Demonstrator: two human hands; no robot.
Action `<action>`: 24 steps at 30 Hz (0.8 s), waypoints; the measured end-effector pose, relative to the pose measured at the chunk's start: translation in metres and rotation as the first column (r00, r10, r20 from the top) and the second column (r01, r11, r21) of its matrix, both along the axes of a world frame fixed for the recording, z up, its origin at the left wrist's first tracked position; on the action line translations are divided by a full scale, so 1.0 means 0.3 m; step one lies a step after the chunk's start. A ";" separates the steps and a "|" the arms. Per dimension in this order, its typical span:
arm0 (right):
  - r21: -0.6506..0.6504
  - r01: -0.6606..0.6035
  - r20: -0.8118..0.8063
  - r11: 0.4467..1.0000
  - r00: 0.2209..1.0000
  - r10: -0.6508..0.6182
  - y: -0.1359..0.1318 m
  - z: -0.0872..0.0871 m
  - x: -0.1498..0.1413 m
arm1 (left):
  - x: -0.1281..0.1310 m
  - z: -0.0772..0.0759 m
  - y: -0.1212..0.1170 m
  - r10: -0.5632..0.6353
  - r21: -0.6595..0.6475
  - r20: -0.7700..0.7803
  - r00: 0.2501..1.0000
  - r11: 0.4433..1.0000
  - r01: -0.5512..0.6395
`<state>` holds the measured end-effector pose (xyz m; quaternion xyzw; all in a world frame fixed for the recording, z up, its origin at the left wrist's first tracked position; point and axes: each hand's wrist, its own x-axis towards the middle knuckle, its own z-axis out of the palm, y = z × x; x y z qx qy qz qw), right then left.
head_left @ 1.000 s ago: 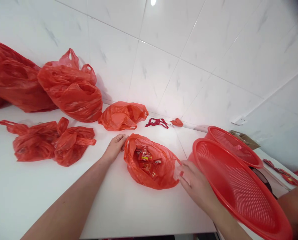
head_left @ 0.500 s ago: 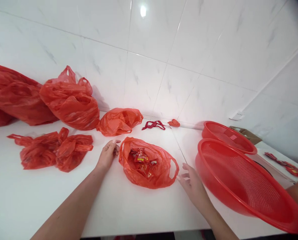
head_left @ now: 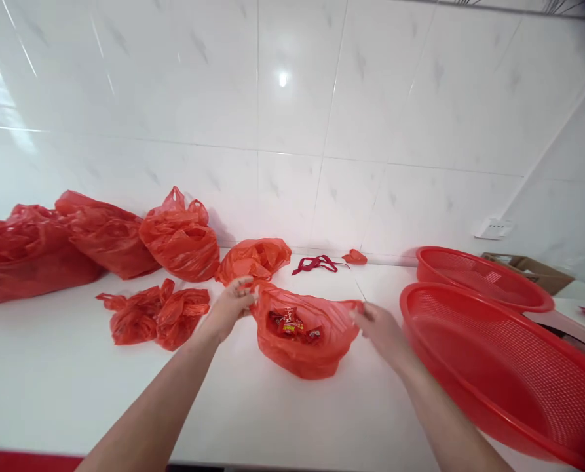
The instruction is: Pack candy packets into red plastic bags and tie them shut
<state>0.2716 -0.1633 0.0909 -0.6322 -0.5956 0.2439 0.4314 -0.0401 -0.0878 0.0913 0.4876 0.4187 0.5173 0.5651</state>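
In front of me a red plastic bag [head_left: 304,360] stands on the white table with its mouth spread wide. Several small red snack packets [head_left: 291,324] lie inside it. My left hand [head_left: 234,307] is closed on the handle at the bag's left side. At the opposite side my right hand [head_left: 378,328] pinches the other handle between thumb and fingers. Both handles are drawn up and apart, and the fingers partly cover them.
Several filled red bags [head_left: 181,242] line the wall at left, with tied small red bags [head_left: 157,318] nearer. A dark red ribbon [head_left: 316,263] lies behind the open bag. Two red plastic baskets [head_left: 469,367] stand at right, near a cardboard box [head_left: 542,275].
Both hands have moved in from beside the bag and taken hold of its handles. The bag's sides are now pulled upward. The view has tilted up and turned somewhat left.
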 end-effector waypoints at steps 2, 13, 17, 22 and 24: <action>0.148 0.081 -0.154 0.986 0.986 -0.058 0.022 0.126 0.018 | 0.003 0.123 0.029 0.065 0.147 0.082 0.995 0.986 -0.076; 0.458 0.121 -0.332 0.881 0.942 0.043 0.044 0.338 0.037 | 0.061 0.465 -0.024 0.258 0.619 -0.227 0.939 0.783 -0.065; 0.468 0.049 -0.275 0.882 0.957 0.093 -0.013 0.162 0.062 | 0.005 0.311 -0.096 0.318 0.590 -0.254 0.913 0.799 -0.114; 0.137 -0.177 -0.193 0.975 0.960 0.202 -0.016 -0.134 0.118 | -0.070 -0.076 -0.160 0.299 0.314 -0.305 0.904 0.928 -0.201; 0.040 -0.259 -0.167 0.965 0.950 0.262 0.012 -0.184 0.109 | -0.050 -0.191 -0.170 0.263 0.184 -0.330 0.907 0.960 -0.211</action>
